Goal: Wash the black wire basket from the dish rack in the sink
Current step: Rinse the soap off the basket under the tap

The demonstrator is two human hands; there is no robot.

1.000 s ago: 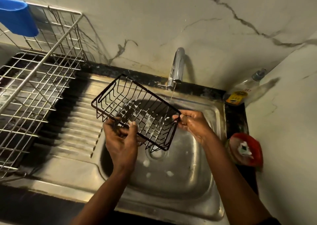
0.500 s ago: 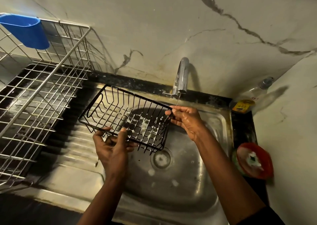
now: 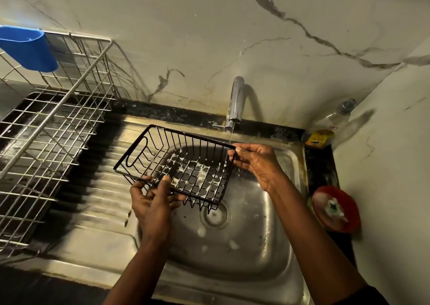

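The black wire basket (image 3: 149, 151) hangs over the steel sink (image 3: 253, 242), its floor flecked with white suds. My left hand (image 3: 152, 202) grips the basket's near long edge from below, thumb over the rim. My right hand (image 3: 253, 162) pinches the basket's right rim at the far corner. A thin stream of water falls from the tap (image 3: 236, 102) onto that corner, just beside my right fingers. Suds spots lie on the sink floor near the drain (image 3: 215, 214).
A steel wire dish rack (image 3: 46, 128) with a blue plastic cup holder (image 3: 30, 51) stands on the ribbed drainboard (image 3: 93, 188) at the left. A clear soap bottle (image 3: 325, 130) and a red round container (image 3: 335, 208) sit on the black counter at the right.
The basket has tipped from steeply tilted to nearly level and shifted left. My right hand has moved up to the basket's far right corner under the tap. The water stream has thinned.
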